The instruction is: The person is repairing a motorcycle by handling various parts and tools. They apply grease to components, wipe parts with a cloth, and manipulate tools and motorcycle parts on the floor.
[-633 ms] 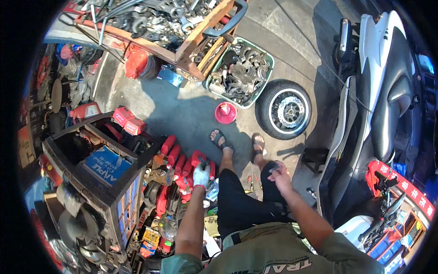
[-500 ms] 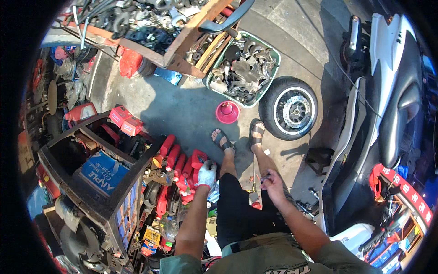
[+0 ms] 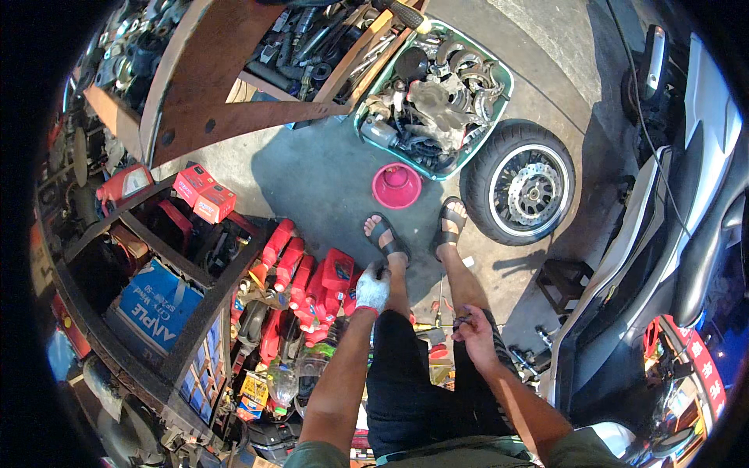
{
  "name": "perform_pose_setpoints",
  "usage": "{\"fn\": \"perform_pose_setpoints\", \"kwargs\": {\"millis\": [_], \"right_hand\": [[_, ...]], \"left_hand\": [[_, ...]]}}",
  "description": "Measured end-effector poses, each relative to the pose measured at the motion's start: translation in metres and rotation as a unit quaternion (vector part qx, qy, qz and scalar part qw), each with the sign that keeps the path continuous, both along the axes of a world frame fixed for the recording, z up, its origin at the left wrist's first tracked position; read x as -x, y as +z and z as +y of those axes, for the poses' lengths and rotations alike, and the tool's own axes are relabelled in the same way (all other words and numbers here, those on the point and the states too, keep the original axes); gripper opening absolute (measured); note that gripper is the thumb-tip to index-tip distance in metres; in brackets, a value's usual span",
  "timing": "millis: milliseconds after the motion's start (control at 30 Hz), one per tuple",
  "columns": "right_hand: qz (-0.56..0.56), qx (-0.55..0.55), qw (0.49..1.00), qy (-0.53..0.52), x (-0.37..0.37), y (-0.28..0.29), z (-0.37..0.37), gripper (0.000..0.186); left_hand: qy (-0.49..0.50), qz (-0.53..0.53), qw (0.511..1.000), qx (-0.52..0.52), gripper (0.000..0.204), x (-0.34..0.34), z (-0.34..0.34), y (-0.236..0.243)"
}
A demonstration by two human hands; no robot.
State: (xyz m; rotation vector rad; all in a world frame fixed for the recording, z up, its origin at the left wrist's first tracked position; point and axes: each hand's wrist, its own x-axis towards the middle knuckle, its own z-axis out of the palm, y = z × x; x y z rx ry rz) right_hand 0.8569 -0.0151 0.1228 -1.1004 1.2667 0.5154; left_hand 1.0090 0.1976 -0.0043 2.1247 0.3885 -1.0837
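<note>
My left hand (image 3: 372, 288), in a white glove darkened at the fingertips, hangs above my left shin, beside several red plastic bottles (image 3: 337, 274). Its fingers are curled together, and whatever may be inside is hidden. My bare right hand (image 3: 477, 334) is over my right knee, fingers bent in and pressed together. Something small and dark shows at its fingertips, too small to name. Ahead of my sandalled feet stands a pink bowl (image 3: 396, 187). Beyond it a green-rimmed tub (image 3: 437, 176) is heaped with used metal parts.
A motorcycle wheel with tyre (image 3: 477, 187) lies flat at the right, near a low dark stool (image 3: 563, 285). A white and black scooter (image 3: 706, 109) stands farther right. At left is a dark metal rack (image 3: 195, 331) holding a blue box (image 3: 156, 304); a wooden parts bench (image 3: 211, 70) stands ahead.
The view has shifted forward, with the bench looming larger at upper left. My left hand has moved right and slightly up, away from the bottles; my right hand has moved slightly right and down.
</note>
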Motion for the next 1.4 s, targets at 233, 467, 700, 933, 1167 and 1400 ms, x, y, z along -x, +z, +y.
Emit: {"fn": "perform_pose_setpoints", "kwargs": {"millis": [233, 467, 700, 933, 1167, 1400], "right_hand": [[-0.030, -0.002, 0.999, -0.034, -0.002, -0.008, -0.011, 0.049], [-0.063, -0.022, 0.994, -0.091, 0.005, -0.012, -0.016, 0.052], [-0.054, -0.008, 0.985, -0.163, -0.001, -0.004, -0.045, 0.051], [-0.019, 0.016, 0.986, -0.167, 0.001, -0.003, -0.073, 0.054], [-0.074, 0.074, 0.985, -0.139, -0.028, -0.013, -0.094, 0.055], [-0.148, 0.181, 0.971, 0.053, -0.140, -0.066, -0.130, 0.060]], "left_hand": [[-0.013, -0.012, 1.000, -0.004, 0.035, -0.067, -0.050, -0.016], [-0.090, -0.188, 0.977, -0.043, 0.026, -0.163, -0.133, -0.037], [-0.045, -0.231, 0.970, -0.054, 0.033, -0.239, -0.215, -0.071], [-0.066, -0.266, 0.956, -0.101, 0.042, -0.278, -0.249, -0.106], [-0.094, -0.374, 0.922, -0.038, 0.038, -0.270, -0.245, -0.094], [-0.007, -0.169, 0.986, 0.010, 0.033, -0.185, -0.201, -0.086]]}}
